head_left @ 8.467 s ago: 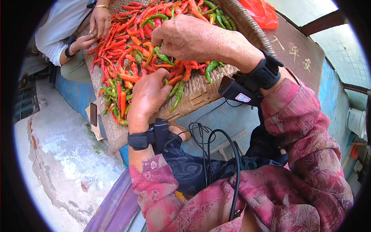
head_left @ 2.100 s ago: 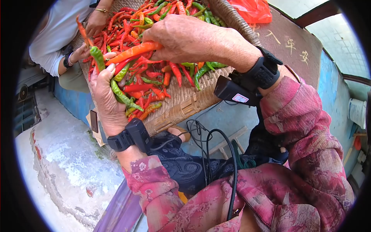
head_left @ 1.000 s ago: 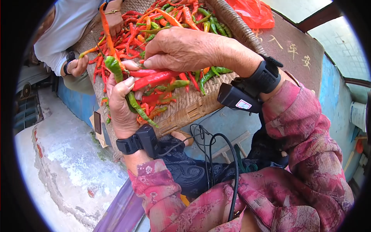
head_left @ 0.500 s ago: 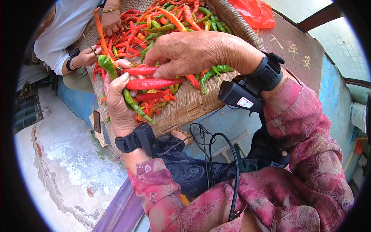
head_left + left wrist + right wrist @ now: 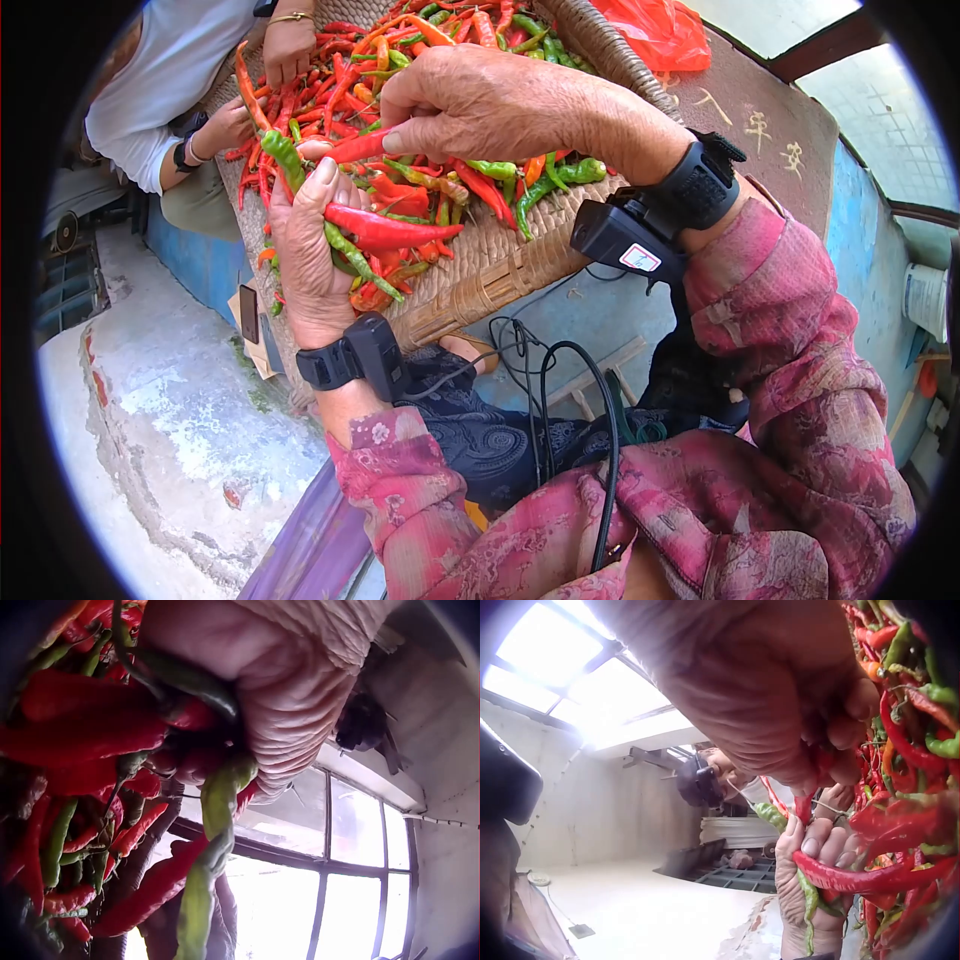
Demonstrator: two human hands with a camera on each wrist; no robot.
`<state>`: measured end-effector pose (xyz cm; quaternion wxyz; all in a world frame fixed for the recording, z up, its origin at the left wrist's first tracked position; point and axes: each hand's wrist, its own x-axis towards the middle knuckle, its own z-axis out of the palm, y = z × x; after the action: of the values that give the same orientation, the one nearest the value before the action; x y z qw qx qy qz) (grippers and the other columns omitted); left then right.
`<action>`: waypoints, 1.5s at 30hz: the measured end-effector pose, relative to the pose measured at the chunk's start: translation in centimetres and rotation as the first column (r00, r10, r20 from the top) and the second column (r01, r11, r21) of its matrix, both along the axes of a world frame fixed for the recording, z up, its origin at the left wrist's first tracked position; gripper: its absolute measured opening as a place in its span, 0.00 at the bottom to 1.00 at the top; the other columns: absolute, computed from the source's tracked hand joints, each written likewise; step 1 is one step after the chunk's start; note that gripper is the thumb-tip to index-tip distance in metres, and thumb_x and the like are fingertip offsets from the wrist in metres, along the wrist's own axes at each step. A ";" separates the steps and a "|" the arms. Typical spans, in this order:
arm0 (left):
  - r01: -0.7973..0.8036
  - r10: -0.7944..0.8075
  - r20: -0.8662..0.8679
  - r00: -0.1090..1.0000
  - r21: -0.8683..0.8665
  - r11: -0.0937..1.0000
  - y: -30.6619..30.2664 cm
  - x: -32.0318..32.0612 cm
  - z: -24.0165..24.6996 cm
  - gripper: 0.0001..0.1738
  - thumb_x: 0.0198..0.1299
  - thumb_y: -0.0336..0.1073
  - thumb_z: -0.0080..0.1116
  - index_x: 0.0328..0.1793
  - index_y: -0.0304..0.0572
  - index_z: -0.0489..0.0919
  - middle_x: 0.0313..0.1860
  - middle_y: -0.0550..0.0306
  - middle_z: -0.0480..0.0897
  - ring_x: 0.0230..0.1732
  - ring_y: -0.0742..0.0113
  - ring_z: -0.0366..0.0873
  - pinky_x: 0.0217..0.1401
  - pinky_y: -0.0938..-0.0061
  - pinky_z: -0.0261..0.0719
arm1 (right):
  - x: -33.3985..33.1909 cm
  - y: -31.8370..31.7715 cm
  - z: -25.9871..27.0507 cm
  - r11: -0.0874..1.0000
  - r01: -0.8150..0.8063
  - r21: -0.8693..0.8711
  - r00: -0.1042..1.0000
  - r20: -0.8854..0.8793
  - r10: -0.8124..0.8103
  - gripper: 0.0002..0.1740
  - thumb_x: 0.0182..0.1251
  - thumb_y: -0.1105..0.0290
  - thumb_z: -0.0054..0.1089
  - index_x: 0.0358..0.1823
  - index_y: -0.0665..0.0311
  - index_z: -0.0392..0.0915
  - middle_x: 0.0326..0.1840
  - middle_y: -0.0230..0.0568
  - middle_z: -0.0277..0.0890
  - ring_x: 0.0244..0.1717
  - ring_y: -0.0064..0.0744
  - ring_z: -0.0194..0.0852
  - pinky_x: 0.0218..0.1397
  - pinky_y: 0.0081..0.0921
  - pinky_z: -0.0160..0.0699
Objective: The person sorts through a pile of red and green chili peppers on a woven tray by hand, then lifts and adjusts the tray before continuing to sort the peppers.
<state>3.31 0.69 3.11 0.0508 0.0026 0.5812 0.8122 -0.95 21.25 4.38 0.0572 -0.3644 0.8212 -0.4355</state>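
In the head view my left hand (image 5: 305, 245) grips a small bunch of chili peppers. A green chili (image 5: 283, 155) pokes out past its thumb, and a long red chili (image 5: 385, 228) juts to the right. My right hand (image 5: 480, 105) pinches another red chili (image 5: 358, 148) between thumb and fingers, its far end at the left fingertips. The right wrist view shows the left hand's thumb (image 5: 787, 851) near that chili. From the left wrist view, a twisted green chili (image 5: 199, 892) hangs below the palm. The left palm hides part of the bunch.
Red, orange and green chilies (image 5: 335, 90) are heaped on a woven tray (image 5: 490, 290) with a raised rim. Another person's hands (image 5: 288, 50) work at the far left of the heap. A red plastic bag (image 5: 655, 35) lies beyond the rim. Black cables (image 5: 525, 345) hang below.
Earlier both hands were down in the heap; the left hand now holds a bunch above it. Over the last second the right hand has taken a red chili at the left fingertips.
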 end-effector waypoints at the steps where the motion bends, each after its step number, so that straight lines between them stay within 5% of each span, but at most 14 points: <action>1: -0.001 0.001 0.000 1.000 0.000 1.000 0.0 0.0 0.0 0.09 0.59 0.29 0.56 0.46 0.43 0.73 0.20 0.67 0.67 0.18 0.80 0.61 0.22 0.83 0.60 | -0.1 0.1 0.2 1.000 -0.007 0.014 1.000 0.014 0.007 0.16 0.64 0.60 0.54 0.37 0.69 0.77 0.25 0.46 0.74 0.32 0.41 0.75 0.37 0.34 0.73; 18: -0.031 0.031 0.008 0.999 0.036 0.999 -0.6 -0.1 -0.6 0.08 0.60 0.30 0.57 0.45 0.44 0.73 0.23 0.66 0.70 0.22 0.80 0.66 0.24 0.84 0.67 | -0.9 -0.2 -1.2 0.990 0.138 0.038 0.977 -0.167 -0.129 0.14 0.59 0.61 0.55 0.31 0.67 0.80 0.28 0.51 0.78 0.34 0.48 0.79 0.40 0.39 0.76; 21: -0.018 0.020 0.041 0.999 -0.037 0.999 -0.5 -0.1 -0.4 0.08 0.62 0.31 0.53 0.47 0.44 0.72 0.21 0.67 0.67 0.22 0.80 0.64 0.28 0.81 0.67 | -0.9 -0.3 -1.4 0.958 0.281 -0.049 0.922 -0.264 -0.284 0.17 0.60 0.58 0.57 0.34 0.67 0.79 0.29 0.51 0.79 0.35 0.48 0.79 0.42 0.38 0.77; 24: -0.004 0.006 0.053 0.999 -0.043 0.999 -0.5 -0.2 -0.7 0.08 0.62 0.31 0.54 0.46 0.44 0.72 0.22 0.67 0.67 0.23 0.80 0.64 0.27 0.82 0.67 | -0.5 -0.2 -1.1 0.975 0.222 0.017 0.928 -0.312 -0.206 0.19 0.60 0.56 0.57 0.35 0.69 0.79 0.31 0.52 0.79 0.37 0.49 0.79 0.44 0.39 0.76; 27: -0.020 0.025 0.061 0.998 -0.081 0.997 -0.2 -0.3 -0.9 0.08 0.62 0.31 0.54 0.46 0.44 0.72 0.22 0.67 0.67 0.23 0.80 0.64 0.26 0.83 0.66 | 0.8 -0.4 -0.6 0.975 -0.152 0.161 0.986 -0.038 0.160 0.18 0.63 0.57 0.55 0.41 0.66 0.77 0.30 0.49 0.78 0.35 0.46 0.78 0.39 0.37 0.75; 34: 0.012 -0.007 0.099 0.995 -0.051 0.999 0.0 -0.2 -0.9 0.09 0.61 0.31 0.55 0.47 0.43 0.72 0.24 0.67 0.69 0.22 0.81 0.65 0.24 0.86 0.66 | 1.2 -1.0 -0.3 0.968 -0.162 0.193 0.986 -0.007 0.166 0.15 0.63 0.61 0.55 0.40 0.67 0.77 0.31 0.48 0.78 0.36 0.46 0.78 0.41 0.37 0.76; 38: -0.019 0.028 0.069 0.997 -0.115 0.993 0.3 0.2 -0.5 0.09 0.58 0.30 0.58 0.44 0.42 0.74 0.28 0.68 0.72 0.25 0.83 0.67 0.28 0.88 0.66 | 0.5 -0.9 -0.7 0.998 -0.048 -0.032 0.997 -0.058 0.046 0.18 0.65 0.56 0.53 0.42 0.66 0.77 0.32 0.48 0.78 0.38 0.45 0.78 0.43 0.36 0.75; 41: -0.029 0.038 0.065 0.997 -0.128 0.991 0.6 0.2 -0.6 0.09 0.58 0.31 0.59 0.44 0.42 0.74 0.28 0.68 0.72 0.25 0.83 0.67 0.28 0.88 0.66 | 0.9 -0.9 -0.1 0.968 -0.252 0.023 0.960 0.135 0.247 0.23 0.63 0.51 0.55 0.41 0.67 0.77 0.31 0.47 0.77 0.38 0.43 0.77 0.42 0.36 0.74; 45: 0.011 -0.003 0.066 0.998 -0.127 0.992 0.4 0.1 -0.7 0.10 0.58 0.32 0.59 0.44 0.42 0.74 0.28 0.68 0.72 0.25 0.83 0.68 0.28 0.87 0.67 | 1.7 -1.2 -0.2 0.925 -0.374 0.065 0.926 0.079 0.369 0.19 0.62 0.56 0.56 0.35 0.68 0.77 0.27 0.47 0.75 0.32 0.42 0.75 0.37 0.36 0.72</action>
<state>3.46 1.04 2.40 0.0727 -0.0255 0.6298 0.7729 0.72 20.06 4.15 0.1798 -0.4962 0.7515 -0.3958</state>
